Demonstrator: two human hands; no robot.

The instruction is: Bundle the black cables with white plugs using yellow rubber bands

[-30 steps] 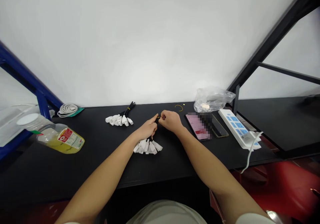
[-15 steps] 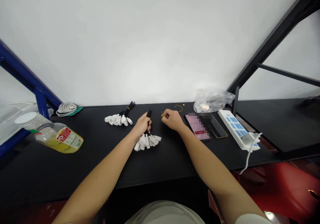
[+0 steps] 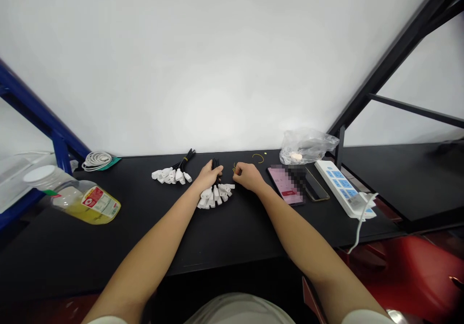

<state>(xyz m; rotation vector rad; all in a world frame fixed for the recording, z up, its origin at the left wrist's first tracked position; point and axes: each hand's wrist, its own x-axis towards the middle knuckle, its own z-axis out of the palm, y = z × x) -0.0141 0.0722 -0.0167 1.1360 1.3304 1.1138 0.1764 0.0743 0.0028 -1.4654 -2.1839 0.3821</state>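
Note:
My left hand point(image 3: 207, 176) is closed round a bundle of short black cables point(image 3: 215, 162). Their white connectors point(image 3: 215, 196) fan out toward me on the black table, and the black ends poke up past my fingers. Just to the right, my right hand point(image 3: 248, 175) pinches a thin yellow rubber band point(image 3: 234, 168), of which only a small loop shows at the fingertips. Left of my left hand lies another cable bundle point(image 3: 176, 172), its black ends bound by a yellow band point(image 3: 186, 159).
A thin yellow loop point(image 3: 258, 158) lies behind my right hand. Two phones point(image 3: 288, 184) point(image 3: 317, 186), a clear plastic bag point(image 3: 308, 145) and a white power strip point(image 3: 340, 186) are on the right. Leftward are a plastic bottle of yellow liquid point(image 3: 90, 203) and a coiled white cable point(image 3: 97, 160).
The held bundle's white connectors have shifted slightly away from me, and the left fingers have changed position round the cables. My right hand has moved down slightly, still pinching the band.

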